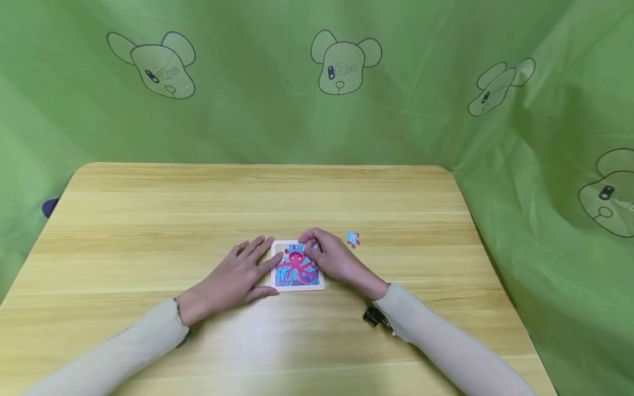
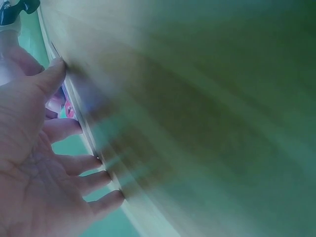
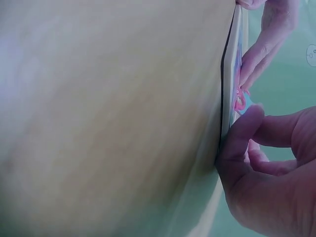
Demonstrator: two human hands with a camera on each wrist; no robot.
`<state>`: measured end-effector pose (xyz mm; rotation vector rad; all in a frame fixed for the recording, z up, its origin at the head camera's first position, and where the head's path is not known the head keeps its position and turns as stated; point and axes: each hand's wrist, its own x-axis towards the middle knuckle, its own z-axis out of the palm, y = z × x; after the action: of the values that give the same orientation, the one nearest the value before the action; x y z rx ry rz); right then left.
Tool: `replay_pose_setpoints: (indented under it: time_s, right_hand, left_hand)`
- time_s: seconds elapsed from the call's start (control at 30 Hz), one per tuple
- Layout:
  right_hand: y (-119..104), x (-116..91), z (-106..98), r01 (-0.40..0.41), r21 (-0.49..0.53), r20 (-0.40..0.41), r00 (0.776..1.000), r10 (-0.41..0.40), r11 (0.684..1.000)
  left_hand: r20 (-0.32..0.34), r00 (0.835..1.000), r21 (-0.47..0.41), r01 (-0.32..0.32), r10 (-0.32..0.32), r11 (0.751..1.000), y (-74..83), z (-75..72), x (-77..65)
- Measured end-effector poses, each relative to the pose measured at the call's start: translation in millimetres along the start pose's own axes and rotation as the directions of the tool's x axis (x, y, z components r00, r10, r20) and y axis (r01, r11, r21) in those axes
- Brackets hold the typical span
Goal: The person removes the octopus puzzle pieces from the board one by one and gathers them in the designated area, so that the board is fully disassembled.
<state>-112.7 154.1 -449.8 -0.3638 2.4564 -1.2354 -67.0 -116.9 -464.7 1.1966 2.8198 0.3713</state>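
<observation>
A small jigsaw puzzle with a pink octopus [image 1: 296, 269] sits in a white-rimmed frame [image 1: 299, 289] on the table. My left hand [image 1: 235, 278] lies spread at its left side. The index finger reaches over onto the picture, and the thumb is at the lower left corner. From the right, my right hand [image 1: 329, 256] pinches a blue and pink puzzle piece [image 1: 295, 249] at the top of the picture. In the right wrist view this puzzle piece [image 3: 245, 104] stands tilted above the frame by the fingertips. The right fingers hide the frame's upper right corner.
One loose puzzle piece [image 1: 353, 238], light blue with pink, lies on the wooden table [image 1: 198, 203] to the right of the right hand. A green curtain [image 1: 257, 110] with mouse-head drawings hangs behind the table and along its right side.
</observation>
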Motion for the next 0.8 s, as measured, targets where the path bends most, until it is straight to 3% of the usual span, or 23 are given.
replay_pose_setpoints:
  time_s: [0.43, 0.8]
  right_hand:
    - [-2.3, 4.2, -3.8, -0.089, 0.179, 0.044, 0.996, 0.083, 0.980]
    - [2.5, -2.9, -8.3, -0.086, 0.184, 0.042, 0.996, 0.080, 0.979]
  left_hand:
    - [-0.005, 1.000, -0.001, -0.012, 0.012, 1.000, -1.4, -1.2, 0.3]
    - [0.004, 1.000, -0.007, -0.018, 0.018, 1.000, 0.4, 0.0, 0.7]
